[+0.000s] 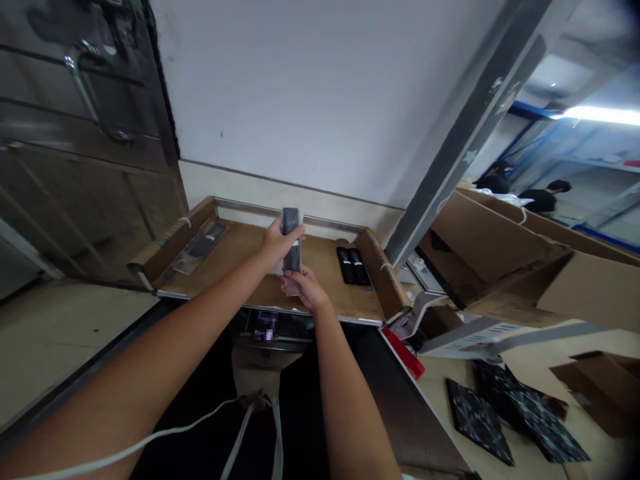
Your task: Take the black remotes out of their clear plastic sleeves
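In the head view I hold a black, bar-shaped item in a clear plastic sleeve (292,259) upright over the middle of the worktop. My left hand (277,240) is closed round its upper part, the thumb across the front by a small white label. Lower down, my right hand (306,285) pinches the bottom end, where the clear sleeve hangs past the black part. Two similar black items (353,266) with white labels lie side by side on the right of the worktop. On the left side are flat clear bags (200,247) with something dark in them.
The brown worktop (245,237) has raised cardboard edges at both sides and stands against a white wall. A metal door (95,147) is at the left. Large cardboard boxes (505,247) and dark patterned packages (530,413) are at the right. Two people (545,199) are further back.
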The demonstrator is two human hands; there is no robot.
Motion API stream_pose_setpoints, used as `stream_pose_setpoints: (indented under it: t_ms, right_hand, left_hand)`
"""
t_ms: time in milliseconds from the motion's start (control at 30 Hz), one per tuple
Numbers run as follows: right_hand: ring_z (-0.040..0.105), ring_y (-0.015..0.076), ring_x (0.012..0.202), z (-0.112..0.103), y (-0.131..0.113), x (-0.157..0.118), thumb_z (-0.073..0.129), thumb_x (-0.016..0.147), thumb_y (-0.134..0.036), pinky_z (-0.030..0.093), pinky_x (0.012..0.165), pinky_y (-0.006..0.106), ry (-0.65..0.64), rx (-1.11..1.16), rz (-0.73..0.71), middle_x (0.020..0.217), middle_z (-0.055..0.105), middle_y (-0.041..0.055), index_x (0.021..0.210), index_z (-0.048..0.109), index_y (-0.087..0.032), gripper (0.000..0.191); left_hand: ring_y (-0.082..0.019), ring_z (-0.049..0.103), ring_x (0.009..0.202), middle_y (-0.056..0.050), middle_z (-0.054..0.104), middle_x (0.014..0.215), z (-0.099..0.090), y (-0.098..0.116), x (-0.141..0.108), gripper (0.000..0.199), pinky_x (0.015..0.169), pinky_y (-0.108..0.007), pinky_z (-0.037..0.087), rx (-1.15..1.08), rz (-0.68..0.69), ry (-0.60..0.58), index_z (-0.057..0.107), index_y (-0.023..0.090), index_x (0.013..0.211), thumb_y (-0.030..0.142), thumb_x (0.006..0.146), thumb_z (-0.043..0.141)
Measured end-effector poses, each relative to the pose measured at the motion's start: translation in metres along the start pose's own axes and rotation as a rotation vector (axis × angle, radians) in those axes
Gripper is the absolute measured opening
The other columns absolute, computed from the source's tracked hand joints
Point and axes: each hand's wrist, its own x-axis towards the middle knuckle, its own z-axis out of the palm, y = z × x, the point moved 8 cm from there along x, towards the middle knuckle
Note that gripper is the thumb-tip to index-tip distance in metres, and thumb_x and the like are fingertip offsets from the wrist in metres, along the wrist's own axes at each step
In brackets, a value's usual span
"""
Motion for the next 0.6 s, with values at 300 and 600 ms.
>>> stream_pose_setpoints:
  t_ms: [300,600]
  right_hand:
    - [0.064,0.0133,0.064,0.000,0.000,0.000,0.087,0.059,-0.038,0.054,0.061,0.026,-0.006,0.007,-0.011,0.077,0.070,-0.0020,0.086,0.064,-0.020,0.040]
    - [0.064,0.0136,0.065,-0.002,0.001,0.001,0.086,0.059,-0.037,0.051,0.061,0.026,0.018,-0.012,-0.021,0.076,0.069,-0.0019,0.086,0.063,-0.020,0.039]
  left_hand:
    - [-0.015,0.064,0.073,-0.004,0.070,0.080,-0.025,0.049,0.043,0.023,0.068,-0.027,0.056,0.282,0.107,-0.080,0.072,0.013,0.087,0.034,0.086,0.064]
    - [-0.018,0.067,0.070,-0.004,0.070,0.072,-0.033,0.059,0.032,0.027,0.069,-0.030,0.057,0.459,0.177,-0.057,0.075,0.013,0.086,0.038,0.086,0.063]
